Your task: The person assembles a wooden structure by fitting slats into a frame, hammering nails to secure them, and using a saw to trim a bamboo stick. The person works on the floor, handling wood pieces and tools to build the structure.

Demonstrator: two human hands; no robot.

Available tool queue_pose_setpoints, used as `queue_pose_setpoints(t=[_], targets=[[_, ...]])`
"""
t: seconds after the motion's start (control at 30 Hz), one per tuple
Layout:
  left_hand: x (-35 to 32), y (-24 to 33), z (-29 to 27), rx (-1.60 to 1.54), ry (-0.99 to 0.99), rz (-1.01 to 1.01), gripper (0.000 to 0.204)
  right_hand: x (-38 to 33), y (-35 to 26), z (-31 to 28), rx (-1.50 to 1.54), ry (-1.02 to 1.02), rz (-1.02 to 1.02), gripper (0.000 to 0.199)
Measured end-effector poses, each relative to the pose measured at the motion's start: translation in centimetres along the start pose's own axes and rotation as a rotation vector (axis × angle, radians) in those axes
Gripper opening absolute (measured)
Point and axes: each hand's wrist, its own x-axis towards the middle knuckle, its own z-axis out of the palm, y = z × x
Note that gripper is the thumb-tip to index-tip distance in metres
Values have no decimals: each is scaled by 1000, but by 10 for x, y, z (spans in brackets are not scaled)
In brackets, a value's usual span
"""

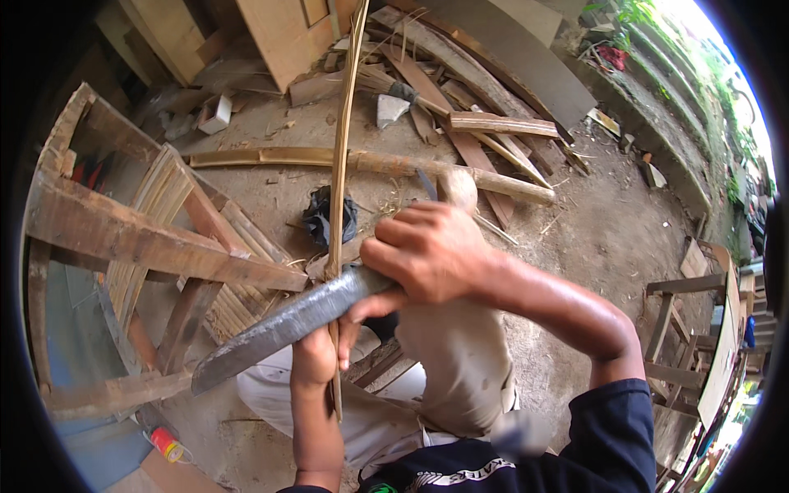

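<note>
My right hand [431, 251] is closed around the handle of a machete, and a pale wooden knob [458, 191] shows just beyond the fist. The wide grey blade [279, 329] slants down to the left, across a long bamboo strip [340, 156]. Below the blade, my left hand [316, 357] grips that strip near its lower end; the blade partly hides these fingers. The strip stands nearly upright in view, its far end running past the top edge. Where the blade's edge meets the strip cannot be made out.
At the left stands a wooden frame [156, 230], with bamboo slats [152, 209] beside it. A bamboo pole [394, 164] lies across the dirt floor ahead, near a black plastic bag [329, 218]. Planks [501, 123] are heaped beyond. A wooden bench [690, 329] is at the right.
</note>
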Motion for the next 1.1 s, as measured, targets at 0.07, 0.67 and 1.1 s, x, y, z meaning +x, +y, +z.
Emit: queue_pose_setpoints(t=[0.07, 0.67, 1.1], targets=[[2, 10, -3, 19, 78, 33, 54, 16, 12, -2, 21, 29, -68, 64], [11, 31, -2, -26, 198, -69, 45, 27, -3, 22, 70, 36, 122, 63], [-31, -14, -6, -240, 10, -61, 45, 5, -15, 20, -222, 9, 294, 58]])
